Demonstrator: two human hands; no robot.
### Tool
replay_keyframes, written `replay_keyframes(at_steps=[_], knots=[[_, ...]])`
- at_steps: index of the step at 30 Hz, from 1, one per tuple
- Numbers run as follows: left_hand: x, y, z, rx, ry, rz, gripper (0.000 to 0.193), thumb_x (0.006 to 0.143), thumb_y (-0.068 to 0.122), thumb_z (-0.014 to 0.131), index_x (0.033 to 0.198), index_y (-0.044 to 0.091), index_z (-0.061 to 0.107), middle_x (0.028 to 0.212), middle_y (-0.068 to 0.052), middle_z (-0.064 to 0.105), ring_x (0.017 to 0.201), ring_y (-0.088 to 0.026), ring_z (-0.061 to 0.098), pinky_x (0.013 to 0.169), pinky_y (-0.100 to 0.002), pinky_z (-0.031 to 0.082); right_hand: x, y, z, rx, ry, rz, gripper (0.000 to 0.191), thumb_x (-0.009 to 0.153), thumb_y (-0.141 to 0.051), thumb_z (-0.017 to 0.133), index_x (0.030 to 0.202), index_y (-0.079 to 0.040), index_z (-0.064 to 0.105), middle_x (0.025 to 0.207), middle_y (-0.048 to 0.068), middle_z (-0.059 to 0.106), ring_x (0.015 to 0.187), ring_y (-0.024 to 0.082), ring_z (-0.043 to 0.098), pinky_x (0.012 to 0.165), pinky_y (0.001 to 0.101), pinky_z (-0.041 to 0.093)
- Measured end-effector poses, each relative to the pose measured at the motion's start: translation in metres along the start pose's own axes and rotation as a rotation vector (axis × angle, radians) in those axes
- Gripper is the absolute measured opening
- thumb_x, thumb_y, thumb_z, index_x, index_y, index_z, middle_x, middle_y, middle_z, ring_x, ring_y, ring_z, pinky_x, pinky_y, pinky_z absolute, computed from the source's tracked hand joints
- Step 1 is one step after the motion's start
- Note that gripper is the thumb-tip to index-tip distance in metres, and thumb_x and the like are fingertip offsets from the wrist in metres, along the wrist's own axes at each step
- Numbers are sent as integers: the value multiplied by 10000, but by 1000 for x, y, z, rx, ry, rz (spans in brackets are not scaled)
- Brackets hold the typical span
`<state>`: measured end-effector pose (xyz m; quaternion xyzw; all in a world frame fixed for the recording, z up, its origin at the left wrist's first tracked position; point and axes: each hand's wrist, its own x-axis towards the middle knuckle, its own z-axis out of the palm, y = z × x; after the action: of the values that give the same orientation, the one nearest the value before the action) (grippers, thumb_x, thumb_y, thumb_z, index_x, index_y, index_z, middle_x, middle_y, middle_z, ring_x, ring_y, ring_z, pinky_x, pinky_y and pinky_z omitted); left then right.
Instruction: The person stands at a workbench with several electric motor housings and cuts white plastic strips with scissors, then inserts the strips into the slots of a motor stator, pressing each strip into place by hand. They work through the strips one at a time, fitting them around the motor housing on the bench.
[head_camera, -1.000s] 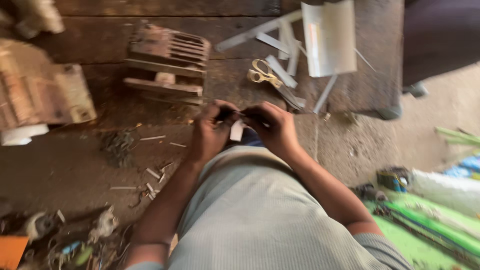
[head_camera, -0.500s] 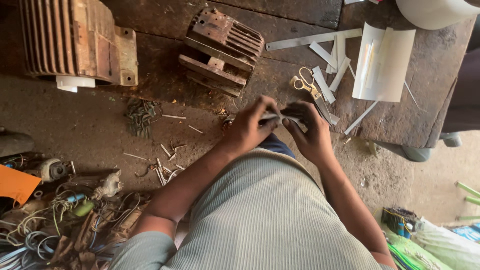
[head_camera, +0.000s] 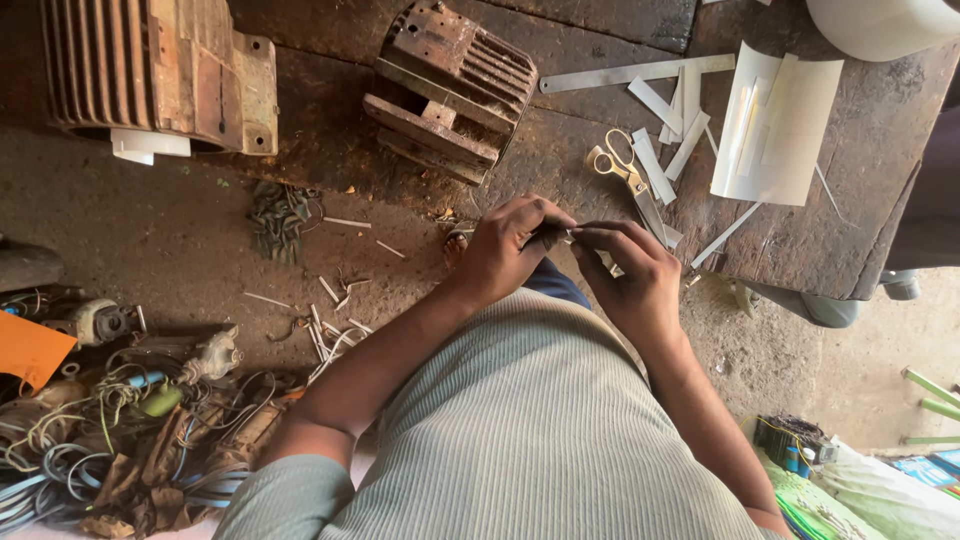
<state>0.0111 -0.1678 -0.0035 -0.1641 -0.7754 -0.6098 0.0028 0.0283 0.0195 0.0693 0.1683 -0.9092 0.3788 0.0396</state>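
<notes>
Left hand (head_camera: 508, 250) + right hand (head_camera: 630, 270): fingertips meet at frame centre, pinched shut on small pale strip (head_camera: 568, 237); held close to body, prob. for fine control. Strip mostly hidden by fingers; kind unclear.

Scissors (head_camera: 620, 165) at 1 o'clock of hands, near, on dark wooden board (head_camera: 800, 250); cut strips (head_camera: 665, 130) + white sheet (head_camera: 775, 130) beside, within reach.

Finned metal housing (head_camera: 450, 90) at 11 o'clock. Wire tangle (head_camera: 120, 430) at 8 o'clock, well apart.
</notes>
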Motion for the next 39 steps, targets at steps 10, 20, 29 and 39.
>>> replay_keyframes(at_steps=[10,20,29,39], knots=[[1,8,-2,-136,-21,-75,125,934,72,735,1052,116,726,988,-31,738,946,-175,727,833,-315,603,-7,13,9,-8,16,-35,139,883,-27,795,1014,-42,748,1032,82,733,899,185,745,699,295,619],[1,3,19,-303,-56,-87,197,1015,182,674,1174,73,633,1091,-30,681,971,-127,697,859,-272,603,-19,40,27,502,136,284,88,994,12,725,1073,16,687,984,78,722,902,108,706,798,259,592],[8,-12,19,-91,-49,30,146,982,238,728,988,92,723,970,-47,750,884,-154,719,782,-297,609,-35,51,26,410,63,380,112,974,-4,730,1078,11,690,959,43,725,892,103,719,801,253,596],[80,-85,59,104,-73,190,126,959,186,729,963,61,729,1005,-77,747,886,-183,727,791,-299,620,1,138,50,717,103,420,257,986,-82,775,1197,-6,648,1092,73,686,1003,163,658,906,308,548]])
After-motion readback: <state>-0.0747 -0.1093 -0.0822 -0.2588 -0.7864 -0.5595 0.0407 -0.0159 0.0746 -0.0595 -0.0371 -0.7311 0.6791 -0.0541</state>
